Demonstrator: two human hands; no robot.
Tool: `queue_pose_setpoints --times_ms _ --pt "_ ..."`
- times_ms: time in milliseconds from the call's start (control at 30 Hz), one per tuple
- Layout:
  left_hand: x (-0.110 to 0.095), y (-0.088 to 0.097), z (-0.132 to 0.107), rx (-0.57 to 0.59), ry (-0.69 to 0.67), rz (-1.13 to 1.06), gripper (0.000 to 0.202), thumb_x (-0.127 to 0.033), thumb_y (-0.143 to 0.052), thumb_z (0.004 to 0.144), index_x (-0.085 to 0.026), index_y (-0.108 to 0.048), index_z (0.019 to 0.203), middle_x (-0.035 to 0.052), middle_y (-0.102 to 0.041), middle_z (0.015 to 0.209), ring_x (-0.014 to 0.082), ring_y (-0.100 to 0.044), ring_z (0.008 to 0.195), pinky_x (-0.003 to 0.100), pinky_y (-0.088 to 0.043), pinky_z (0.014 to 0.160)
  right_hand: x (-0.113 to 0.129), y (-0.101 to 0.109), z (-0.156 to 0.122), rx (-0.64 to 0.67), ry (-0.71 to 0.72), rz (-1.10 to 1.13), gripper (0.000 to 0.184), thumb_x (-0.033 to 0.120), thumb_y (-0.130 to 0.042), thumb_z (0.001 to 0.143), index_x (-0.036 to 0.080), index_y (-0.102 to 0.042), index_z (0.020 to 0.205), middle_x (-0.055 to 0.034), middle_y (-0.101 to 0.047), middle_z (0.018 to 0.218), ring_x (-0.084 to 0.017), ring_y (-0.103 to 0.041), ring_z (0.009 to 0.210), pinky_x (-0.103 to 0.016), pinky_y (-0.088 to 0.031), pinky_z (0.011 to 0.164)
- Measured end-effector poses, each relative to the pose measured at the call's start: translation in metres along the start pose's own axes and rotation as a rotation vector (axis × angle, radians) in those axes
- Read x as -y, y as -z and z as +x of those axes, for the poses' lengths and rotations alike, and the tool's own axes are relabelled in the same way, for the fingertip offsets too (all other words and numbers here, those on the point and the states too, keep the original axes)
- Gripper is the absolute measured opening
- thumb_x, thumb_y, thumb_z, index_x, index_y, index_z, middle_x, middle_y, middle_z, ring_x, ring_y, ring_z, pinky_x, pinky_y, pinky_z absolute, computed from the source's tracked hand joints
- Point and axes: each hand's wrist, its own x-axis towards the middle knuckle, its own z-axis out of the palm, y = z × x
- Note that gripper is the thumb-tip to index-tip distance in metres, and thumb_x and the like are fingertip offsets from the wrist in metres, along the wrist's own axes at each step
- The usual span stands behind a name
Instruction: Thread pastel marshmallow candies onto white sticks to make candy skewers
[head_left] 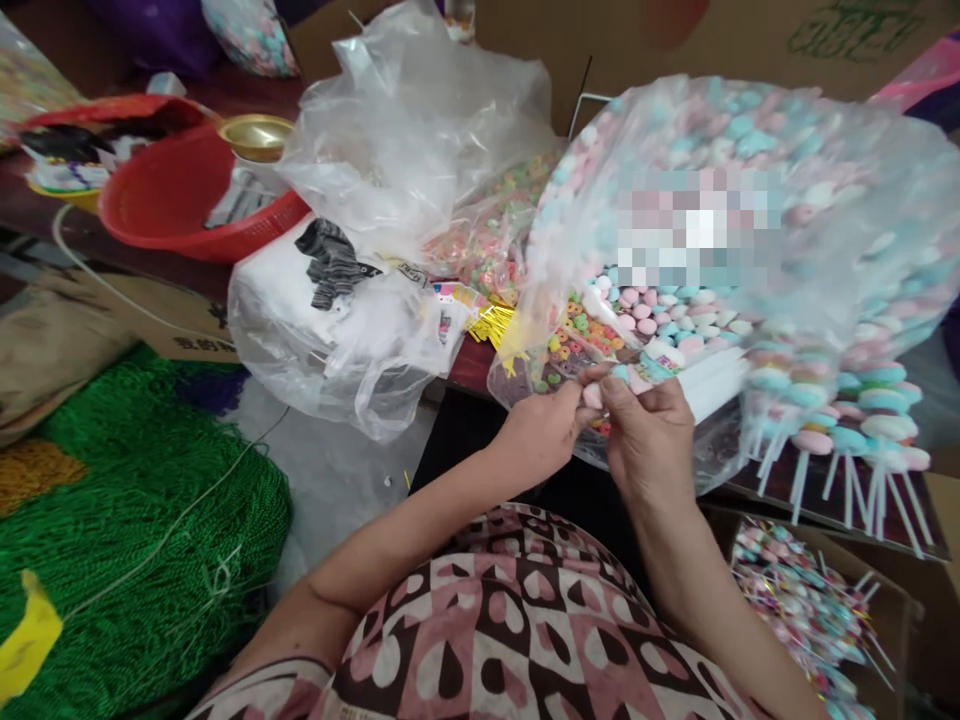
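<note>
My left hand (pixel 541 432) and my right hand (pixel 651 440) meet over the front of an open clear bag. The left fingers are closed by a small pink marshmallow (pixel 592 396). Between the right thumb and fingers a bit of blue marshmallow (pixel 621 372) shows; whether a stick runs through the pieces is hidden. Just beyond lie fruit-coloured cereal rings (pixel 583 330) and loose pink, blue and white marshmallows (pixel 675 312). A bundle of white sticks (pixel 712 385) rests beside my right hand. Finished-looking marshmallow skewers (pixel 885 420) lie at the table's right edge.
A big clear bag of marshmallows (pixel 847 240) fills the right back. Leftward are a white plastic bag (pixel 285 300), a red basket (pixel 176 205) and a brass-coloured bowl (pixel 256 135). Green cord (pixel 150 500) heaps at lower left. Wrapped skewers (pixel 795 590) fill a box at lower right.
</note>
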Motion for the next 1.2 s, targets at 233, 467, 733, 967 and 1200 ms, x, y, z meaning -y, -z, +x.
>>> queue_pose_setpoints --times_ms 233,467,733,967,1200 --pt "-0.002 0.016 -0.008 0.481 0.092 -0.725 0.046 -0.066 -0.051 0.083 -0.02 -0.051 0.08 -0.012 -0.025 0.049 0.0075 -0.027 0.04 0.032 -0.048 0.062 0.017 0.008 0.014 0.355 -0.228 0.003 0.037 0.041 -0.083 0.069 0.025 -0.069 0.099 -0.0052 -0.072 0.093 -0.02 -0.067 0.067 -0.032 -0.055 0.049" --pt "-0.001 0.035 -0.008 -0.155 -0.105 -0.077 0.015 -0.029 -0.058 0.087 -0.02 -0.053 0.075 -0.0017 -0.05 0.067 0.0133 -0.049 0.064 0.028 -0.04 0.069 0.001 -0.033 0.022 0.037 0.077 -0.111 0.033 0.031 -0.085 0.066 0.025 -0.066 0.092 -0.0018 -0.07 0.092 -0.019 -0.067 0.081 -0.03 -0.057 0.066" --pt "0.022 0.078 0.0 -0.391 -0.004 -0.8 0.031 -0.049 -0.059 0.087 -0.019 -0.054 0.08 -0.0106 -0.033 0.049 0.0052 -0.031 0.041 0.023 -0.044 0.057 -0.017 -0.074 0.07 0.435 0.24 -0.73 0.021 0.03 -0.057 0.09 0.022 -0.073 0.101 -0.0053 -0.074 0.099 -0.022 -0.068 0.09 -0.038 -0.053 0.083" --pt "0.03 0.084 0.003 -0.466 0.059 -1.04 0.032 -0.047 -0.064 0.085 -0.018 -0.054 0.077 -0.0122 -0.03 0.045 0.0033 -0.032 0.037 0.022 -0.045 0.053 -0.042 -0.083 0.092 0.576 0.332 -1.464 0.024 0.024 -0.053 0.09 0.019 -0.075 0.097 -0.0113 -0.072 0.098 -0.026 -0.063 0.092 -0.033 -0.043 0.071" --pt "0.034 0.085 0.005 -0.463 0.061 -1.044 0.033 -0.048 -0.065 0.084 -0.018 -0.053 0.078 -0.0124 -0.031 0.045 0.0032 -0.033 0.036 0.022 -0.045 0.052 -0.058 -0.075 0.102 0.46 0.296 -1.255 0.021 0.022 -0.055 0.085 0.019 -0.075 0.078 -0.009 -0.073 0.085 -0.023 -0.063 0.081 -0.032 -0.043 0.071"
